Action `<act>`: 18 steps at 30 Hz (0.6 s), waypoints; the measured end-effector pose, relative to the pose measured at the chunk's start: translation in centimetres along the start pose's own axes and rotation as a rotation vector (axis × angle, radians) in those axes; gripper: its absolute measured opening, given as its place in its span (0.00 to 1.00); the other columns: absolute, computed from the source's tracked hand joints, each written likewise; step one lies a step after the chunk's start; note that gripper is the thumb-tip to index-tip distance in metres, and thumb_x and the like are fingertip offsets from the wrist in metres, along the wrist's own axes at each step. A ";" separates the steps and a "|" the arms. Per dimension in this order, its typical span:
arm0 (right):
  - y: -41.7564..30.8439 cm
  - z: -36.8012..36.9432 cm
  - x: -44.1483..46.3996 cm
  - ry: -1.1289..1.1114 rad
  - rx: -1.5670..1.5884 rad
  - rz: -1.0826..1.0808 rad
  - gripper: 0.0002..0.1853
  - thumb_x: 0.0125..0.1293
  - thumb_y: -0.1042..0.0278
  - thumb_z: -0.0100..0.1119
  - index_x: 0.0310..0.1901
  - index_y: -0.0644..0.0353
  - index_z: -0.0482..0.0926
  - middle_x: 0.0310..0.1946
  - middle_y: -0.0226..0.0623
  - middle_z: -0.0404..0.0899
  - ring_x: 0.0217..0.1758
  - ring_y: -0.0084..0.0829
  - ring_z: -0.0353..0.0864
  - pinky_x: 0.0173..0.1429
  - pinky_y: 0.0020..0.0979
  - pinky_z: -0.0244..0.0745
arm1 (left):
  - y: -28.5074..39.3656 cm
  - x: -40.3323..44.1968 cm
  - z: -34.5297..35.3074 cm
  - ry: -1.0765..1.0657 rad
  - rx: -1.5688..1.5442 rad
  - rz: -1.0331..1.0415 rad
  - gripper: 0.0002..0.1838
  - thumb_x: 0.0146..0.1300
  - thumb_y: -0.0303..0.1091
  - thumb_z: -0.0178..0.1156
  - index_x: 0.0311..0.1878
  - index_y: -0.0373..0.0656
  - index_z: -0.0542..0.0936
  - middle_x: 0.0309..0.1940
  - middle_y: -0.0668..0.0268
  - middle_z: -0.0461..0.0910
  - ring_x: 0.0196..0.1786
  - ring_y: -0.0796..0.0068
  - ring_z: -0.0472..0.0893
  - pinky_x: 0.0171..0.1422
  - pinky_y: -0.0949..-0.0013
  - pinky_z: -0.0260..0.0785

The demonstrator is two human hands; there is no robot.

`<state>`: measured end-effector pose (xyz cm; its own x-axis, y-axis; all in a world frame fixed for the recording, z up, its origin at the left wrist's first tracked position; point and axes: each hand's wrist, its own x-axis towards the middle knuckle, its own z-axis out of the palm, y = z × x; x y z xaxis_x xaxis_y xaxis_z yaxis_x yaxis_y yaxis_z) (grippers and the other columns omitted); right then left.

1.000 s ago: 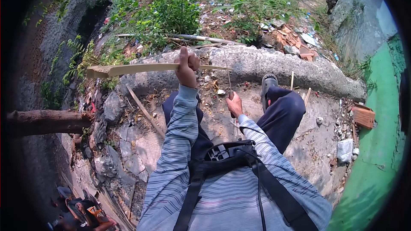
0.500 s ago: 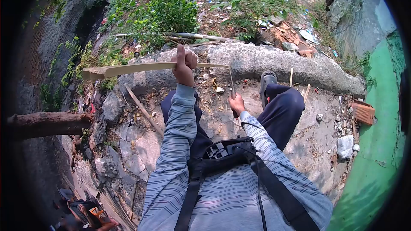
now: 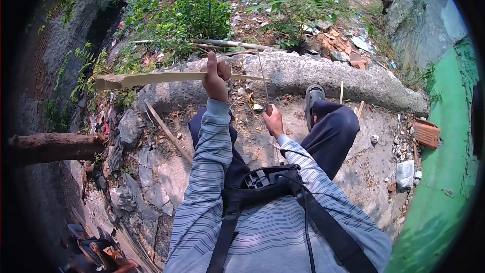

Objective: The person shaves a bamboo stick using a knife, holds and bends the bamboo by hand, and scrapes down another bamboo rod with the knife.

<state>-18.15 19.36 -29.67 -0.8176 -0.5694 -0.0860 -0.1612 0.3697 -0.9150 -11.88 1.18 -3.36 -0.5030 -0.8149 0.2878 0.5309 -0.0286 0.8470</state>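
Observation:
My left hand (image 3: pixel 217 75) is closed around a long pale bamboo strip (image 3: pixel 164 78), thumb pointing up. The strip lies nearly level, with its wide end out to the left and a thin end past my fist. In my right hand (image 3: pixel 274 121) is a knife (image 3: pixel 264 83), its narrow blade aimed up and away from me, my fingers wrapped round the dark handle. The blade crosses the strip near its thin right end; whether they touch I cannot tell.
Ahead runs a rough concrete curb (image 3: pixel 323 73), with a leafy bush (image 3: pixel 197 10) and broken bricks (image 3: pixel 338 40) beyond. A thick log (image 3: pixel 58 146) juts in from the left. A stick (image 3: pixel 166 131) lies near my left knee. A person's body (image 3: pixel 101 250) shows at lower left.
My right hand has moved forward and slightly left, carrying the knife farther across the strip's thin end. My left hand and the strip have hardly shifted.

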 end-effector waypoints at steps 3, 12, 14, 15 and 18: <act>-1.5 -0.2 0.0 -0.012 0.040 -0.024 0.10 0.61 0.69 0.59 0.41 0.64 0.74 0.28 0.46 0.76 0.31 0.39 0.78 0.40 0.39 0.74 | 0.4 -0.2 0.4 -0.010 0.007 0.028 0.34 0.81 0.53 0.45 0.15 0.51 0.51 0.11 0.76 0.48 0.14 0.82 0.46 0.21 0.67 0.35; 0.3 0.2 -0.1 -0.096 0.099 -0.017 0.10 0.60 0.71 0.61 0.41 0.63 0.74 0.26 0.38 0.75 0.29 0.31 0.75 0.37 0.36 0.73 | 0.5 -0.3 0.4 0.008 -0.002 0.020 0.34 0.81 0.52 0.45 0.15 0.51 0.51 0.11 0.76 0.48 0.15 0.82 0.46 0.21 0.67 0.35; 1.0 0.0 -0.3 -0.119 0.113 0.020 0.10 0.59 0.70 0.61 0.41 0.63 0.74 0.26 0.37 0.75 0.29 0.29 0.74 0.37 0.36 0.73 | 0.6 -0.5 0.5 0.008 0.005 0.012 0.34 0.81 0.53 0.45 0.16 0.52 0.50 0.12 0.77 0.45 0.15 0.82 0.45 0.22 0.67 0.35; 1.1 -0.1 -0.3 -0.111 0.090 0.024 0.11 0.59 0.70 0.62 0.40 0.63 0.74 0.26 0.37 0.75 0.29 0.29 0.74 0.37 0.35 0.73 | 0.6 -0.4 0.6 0.009 0.013 0.008 0.34 0.80 0.54 0.45 0.17 0.53 0.49 0.14 0.78 0.42 0.16 0.83 0.44 0.23 0.66 0.35; 1.1 -0.1 -0.2 -0.121 0.097 0.039 0.11 0.58 0.69 0.62 0.40 0.63 0.73 0.25 0.35 0.74 0.29 0.27 0.73 0.36 0.35 0.72 | 0.6 -0.5 0.6 0.011 0.016 0.005 0.34 0.80 0.54 0.45 0.17 0.52 0.49 0.14 0.78 0.42 0.16 0.83 0.44 0.22 0.67 0.35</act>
<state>-18.24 19.94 -30.59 -0.7489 -0.6422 -0.1634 -0.0718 0.3237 -0.9434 -11.66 1.93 -2.74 -0.4930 -0.8213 0.2871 0.5222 -0.0154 0.8527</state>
